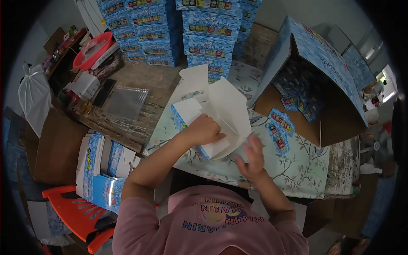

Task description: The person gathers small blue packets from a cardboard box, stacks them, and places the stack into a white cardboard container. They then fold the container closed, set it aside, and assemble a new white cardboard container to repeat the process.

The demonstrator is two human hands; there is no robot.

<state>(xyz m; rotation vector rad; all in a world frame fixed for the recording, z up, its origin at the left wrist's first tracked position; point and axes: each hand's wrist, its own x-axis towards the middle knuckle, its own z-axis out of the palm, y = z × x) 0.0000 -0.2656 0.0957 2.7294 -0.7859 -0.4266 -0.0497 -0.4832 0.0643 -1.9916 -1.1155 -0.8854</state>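
A small unfolded-top cardboard box [227,106], white inside with blue printed outer sides, stands on the patterned tablecloth in front of me, its flaps spread up and outward. My left hand [206,129] is curled at the box's opening, its fingers closed against the near wall and partly hidden. Just right of the box, my right hand [253,157] is raised with its fingers apart, slightly blurred and holding nothing. Several blue printed sachets [280,129] lie on the cloth beyond that hand.
A large carton [327,59] on its side at right holds many sachets. Stacks of blue boxes [208,38] rise at the back. On the left are a clear plastic tray [127,103], a dark phone [104,93], a red basin [93,51] and flat box blanks [100,165] by an orange chair [80,208].
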